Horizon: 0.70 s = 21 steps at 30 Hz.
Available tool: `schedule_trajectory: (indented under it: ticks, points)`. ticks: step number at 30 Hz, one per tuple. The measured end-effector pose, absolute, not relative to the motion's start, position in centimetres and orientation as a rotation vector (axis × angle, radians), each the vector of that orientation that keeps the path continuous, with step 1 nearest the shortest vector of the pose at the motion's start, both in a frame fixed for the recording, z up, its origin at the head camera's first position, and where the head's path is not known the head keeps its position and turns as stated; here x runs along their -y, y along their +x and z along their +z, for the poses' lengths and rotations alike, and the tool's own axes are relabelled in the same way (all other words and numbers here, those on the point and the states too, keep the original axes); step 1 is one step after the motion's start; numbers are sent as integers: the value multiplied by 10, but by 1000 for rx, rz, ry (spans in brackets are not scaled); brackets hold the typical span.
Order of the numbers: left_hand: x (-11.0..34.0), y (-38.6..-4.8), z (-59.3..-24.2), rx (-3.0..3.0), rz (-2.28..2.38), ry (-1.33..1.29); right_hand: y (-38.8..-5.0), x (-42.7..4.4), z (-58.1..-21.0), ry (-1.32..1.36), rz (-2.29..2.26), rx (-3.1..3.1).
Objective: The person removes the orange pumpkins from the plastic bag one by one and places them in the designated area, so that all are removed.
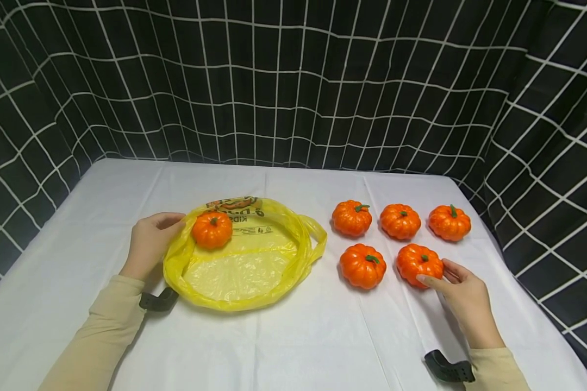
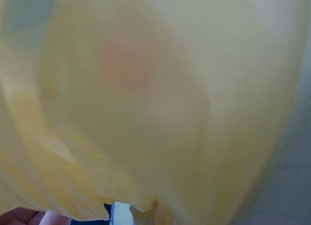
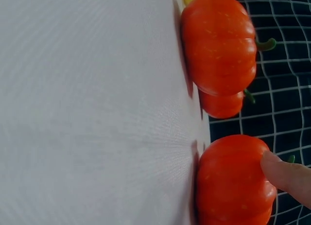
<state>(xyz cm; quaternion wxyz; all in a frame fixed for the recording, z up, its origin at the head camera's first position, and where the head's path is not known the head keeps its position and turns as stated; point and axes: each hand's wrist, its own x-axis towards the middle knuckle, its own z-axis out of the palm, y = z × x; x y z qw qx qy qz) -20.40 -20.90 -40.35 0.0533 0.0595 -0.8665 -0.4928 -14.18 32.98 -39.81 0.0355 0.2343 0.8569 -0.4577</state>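
Note:
A yellow plastic bag (image 1: 239, 277) lies with its mouth wide and facing up, printed at the back. Inside it, near the left wall, sits one small orange pumpkin (image 1: 212, 230). My left hand (image 1: 151, 241) holds the bag's left rim; part of the fingers is hidden by the plastic. In the left wrist view the bag (image 2: 146, 128) fills most of the picture, blurred. My right hand (image 1: 464, 296) grips a pumpkin (image 1: 418, 264) at the front right, thumb in front and fingers on its right side. The right wrist view has the thumb on this pumpkin (image 3: 233, 181).
Beside the held pumpkin stands another pumpkin (image 1: 363, 266). Behind them, three more form a row: left pumpkin (image 1: 351, 219), middle pumpkin (image 1: 400, 221), right pumpkin (image 1: 449, 223). A white cloth covers the table (image 1: 293, 347). Black cloth with a white grid (image 1: 293, 81) hangs around it.

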Motion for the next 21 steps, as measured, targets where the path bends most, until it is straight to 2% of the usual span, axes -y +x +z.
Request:
schedule_trajectory:
  ticks: [14,21]
  points:
    - [209,-204,-404,2636,-1488,188,-139,-327,-390,624,-1445,-2679]
    - [209,-204,-403,2629,-1492,195,-133,-296,-366,590,-1603,-2745]
